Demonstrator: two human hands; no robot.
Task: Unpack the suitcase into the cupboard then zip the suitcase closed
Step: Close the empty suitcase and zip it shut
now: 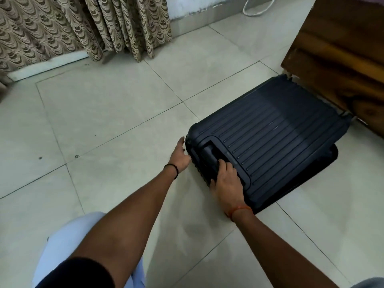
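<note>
A: What's nearest the camera?

B: Two bare forearms reaching out over a pale tiled floor (pixel 104 113), with a dark sleeve on the left arm and light trousers below it.

A: And the hands?

B: The right hand (pixel 227 179) lies flat on the near end of the suitcase (pixel 270 134), fingers spread beside its recessed handle (pixel 209 154), not closed around anything. The left hand (pixel 181 155) is open too, fingers straight, touching the suitcase's near left corner.

A: How does the suitcase look?

B: Dark navy, hard-shelled, ribbed with parallel grooves. It lies flat on the floor, lid down, though the lower half shows offset along the right edge. Whether the zip is done up, I cannot tell.

A: What's beyond it?

B: Its far end, with the wheels, sits against a brown wooden piece of furniture (pixel 340 65). Further back, patterned beige curtains (pixel 83 26) hang to the floor.
</note>
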